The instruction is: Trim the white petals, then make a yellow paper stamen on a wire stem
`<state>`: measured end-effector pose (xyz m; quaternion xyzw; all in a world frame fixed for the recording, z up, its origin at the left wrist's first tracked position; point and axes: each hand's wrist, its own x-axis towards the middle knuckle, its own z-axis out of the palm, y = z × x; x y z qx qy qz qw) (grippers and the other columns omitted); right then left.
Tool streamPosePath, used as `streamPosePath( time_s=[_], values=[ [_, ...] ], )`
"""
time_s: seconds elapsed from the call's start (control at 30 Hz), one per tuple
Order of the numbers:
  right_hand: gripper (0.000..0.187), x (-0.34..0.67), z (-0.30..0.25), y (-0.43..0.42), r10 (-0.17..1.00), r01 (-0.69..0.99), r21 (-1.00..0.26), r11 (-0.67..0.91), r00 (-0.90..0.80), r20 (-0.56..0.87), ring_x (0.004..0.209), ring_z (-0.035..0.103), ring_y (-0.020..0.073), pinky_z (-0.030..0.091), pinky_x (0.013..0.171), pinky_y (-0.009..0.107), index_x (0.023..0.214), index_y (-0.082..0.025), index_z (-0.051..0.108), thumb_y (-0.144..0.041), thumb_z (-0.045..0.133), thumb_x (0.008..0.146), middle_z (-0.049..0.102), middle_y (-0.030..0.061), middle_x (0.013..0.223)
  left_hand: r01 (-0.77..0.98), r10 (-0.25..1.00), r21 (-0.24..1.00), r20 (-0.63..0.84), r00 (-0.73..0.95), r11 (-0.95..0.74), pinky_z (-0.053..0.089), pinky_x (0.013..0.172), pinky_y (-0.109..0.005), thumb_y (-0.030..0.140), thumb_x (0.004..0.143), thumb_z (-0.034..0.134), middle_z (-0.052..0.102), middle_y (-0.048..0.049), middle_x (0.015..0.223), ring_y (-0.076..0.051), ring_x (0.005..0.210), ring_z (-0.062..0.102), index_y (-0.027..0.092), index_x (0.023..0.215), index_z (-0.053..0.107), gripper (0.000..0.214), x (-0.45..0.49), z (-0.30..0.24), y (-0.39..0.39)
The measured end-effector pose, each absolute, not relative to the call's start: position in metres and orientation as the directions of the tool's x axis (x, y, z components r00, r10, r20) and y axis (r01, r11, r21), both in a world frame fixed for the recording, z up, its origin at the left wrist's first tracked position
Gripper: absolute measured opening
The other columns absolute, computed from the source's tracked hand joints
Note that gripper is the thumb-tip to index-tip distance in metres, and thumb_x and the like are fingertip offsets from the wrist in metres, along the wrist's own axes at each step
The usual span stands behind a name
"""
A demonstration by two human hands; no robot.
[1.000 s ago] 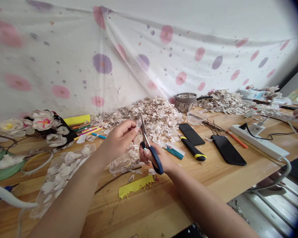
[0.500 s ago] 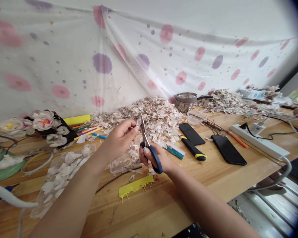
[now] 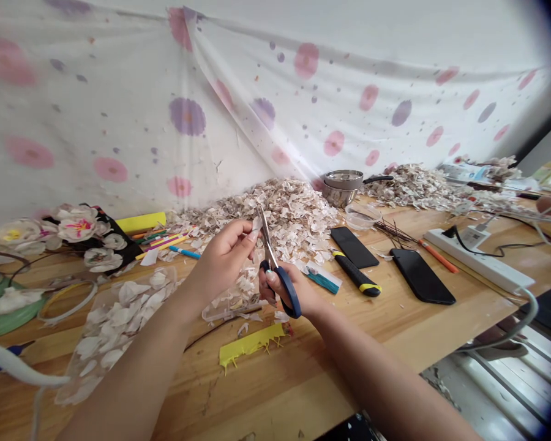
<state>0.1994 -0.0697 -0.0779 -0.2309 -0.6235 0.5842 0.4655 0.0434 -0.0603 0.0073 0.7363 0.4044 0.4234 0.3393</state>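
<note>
Navy-handled scissors (image 3: 271, 260) nudged slightly vs 0.5 s ago | right hand (image 3: 303, 291) gripping handles (image 3: 296, 301) | left hand (image 3: 226, 252) pinching whitish petal (image 3: 256, 225) beside blades (image 3: 266, 234), cut unconfirmed

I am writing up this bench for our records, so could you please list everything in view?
Table: one, light wood, below.
Floral sheet: one, white, behind the table.
Petal heaps: two, off-white, back.
Artificial flowers: several, mostly white, far left.
Pens: several, mixed colours, left.
Loose petals: many, white, left, on a clear tray.
Ragged strip: one, yellow, front centre.
Metal pots: apparently two, silver, back.
Dish: one, clear, back.
Phones: two, black, right.
Tool handle: one, black and yellow, beside a phone.
Power strip: one, white, right.
Scissors: one, blue and silver, centre.
Left hand: one, bare, centre, pinching a pale petal.
Right hand: one, bare, centre, holding the scissors.
</note>
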Motion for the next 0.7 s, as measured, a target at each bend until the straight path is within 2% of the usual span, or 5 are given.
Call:
streamPosePath(
  time_s=[0.4,0.7],
  values=[
    [0.054,0.208,-0.074,-0.065,0.782,-0.242,-0.949,0.203,-0.543,0.306,0.044,0.038,0.0084,0.032,0.047,0.024,0.062,-0.021,0.043,-0.069,0.060,0.080,0.041,-0.0067,0.050,0.327,0.879,0.833,0.338,0.336,-0.446,0.034,0.066,-0.030,0.038,0.094,0.048,0.048,0.0046,0.069,-0.015,0.067,0.045,0.022,0.083,0.051,0.020,0.035,0.013,-0.059],
    [0.055,0.219,-0.060,-0.067,0.780,-0.158,-0.973,0.167,-0.582,0.229,0.041,0.035,0.0073,0.032,0.044,0.024,0.060,-0.021,0.043,-0.070,0.062,0.076,0.039,-0.0079,0.047,0.340,0.868,0.822,0.328,0.372,-0.456,0.033,0.067,-0.031,0.034,0.095,0.044,0.045,0.0040,0.070,-0.015,0.069,0.042,0.022,0.074,0.047,0.024,0.030,0.019,-0.060]
  ],
)
